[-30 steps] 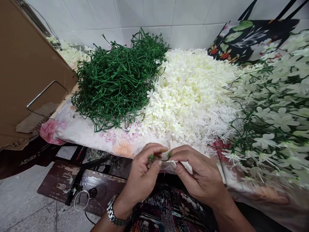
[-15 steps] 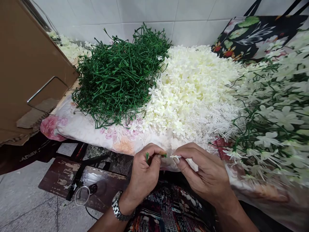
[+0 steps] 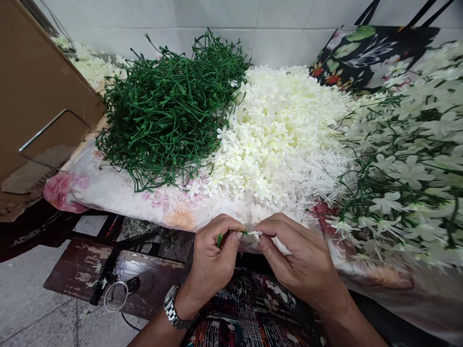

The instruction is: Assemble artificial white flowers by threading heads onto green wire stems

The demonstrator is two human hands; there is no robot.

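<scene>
Between thumb and forefinger, my left hand [image 3: 213,250] pinches a green plastic flower stem [image 3: 219,239]; one tip pokes out beside the thumb, another toward the right. My right hand [image 3: 294,255] is closed on a small white flower piece [image 3: 255,235]. The stem's tip and the white piece meet in the narrow gap between my fingertips, just over the table's front edge. Beyond my hands lie a tangled heap of green stems [image 3: 166,115], a pile of cream artificial petals [image 3: 278,120] and thin white stamens [image 3: 318,178].
Assembled white flowers on green stems [image 3: 408,193] fill the right side. A black floral bag [image 3: 376,58] leans by the tiled wall. At left stands a cardboard box [image 3: 43,106] with a metal wire handle. Below the floral tablecloth [image 3: 126,202] is a worn wooden bench [image 3: 83,270].
My hands have come closer together, so the white piece now meets the green stem tip. The view has shifted slightly, moving the surroundings a little left in the picture.
</scene>
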